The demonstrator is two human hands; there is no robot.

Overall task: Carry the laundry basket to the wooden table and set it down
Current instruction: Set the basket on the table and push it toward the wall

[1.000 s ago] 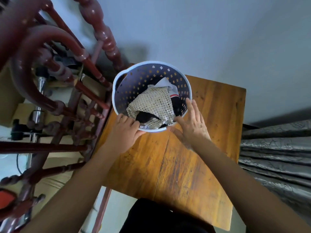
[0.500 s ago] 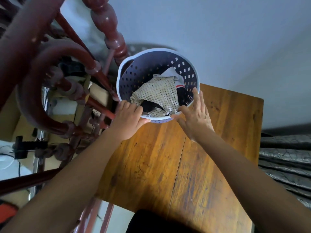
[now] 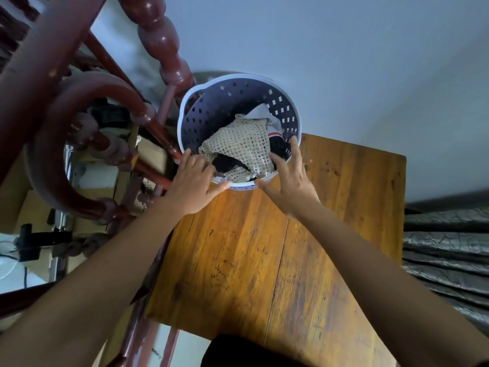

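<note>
Laundry basket [image 3: 225, 107], pale-rimmed and perforated, sits at the wooden table's [image 3: 264, 260] far left corner, about 11 o'clock from the tabletop's middle and close to the wall [image 3: 344, 49]; its base is hidden. A cream mesh cloth [image 3: 240, 149] lies over dark clothes [image 3: 227, 164] inside. The left hand [image 3: 191, 185] grips the near rim at the basket's 7 o'clock, fingers curled over the edge. The right hand [image 3: 292, 184] touches the rim at 5 o'clock, fingers straight and spread. Turned red-brown furniture [image 3: 66, 128] stands at 9 o'clock.

Clothes [image 3: 239, 147] in laundry basket [image 3: 211, 112] at far-left corner of wooden table [image 3: 251, 260] — chair [image 3: 105, 84] to its left.
</note>
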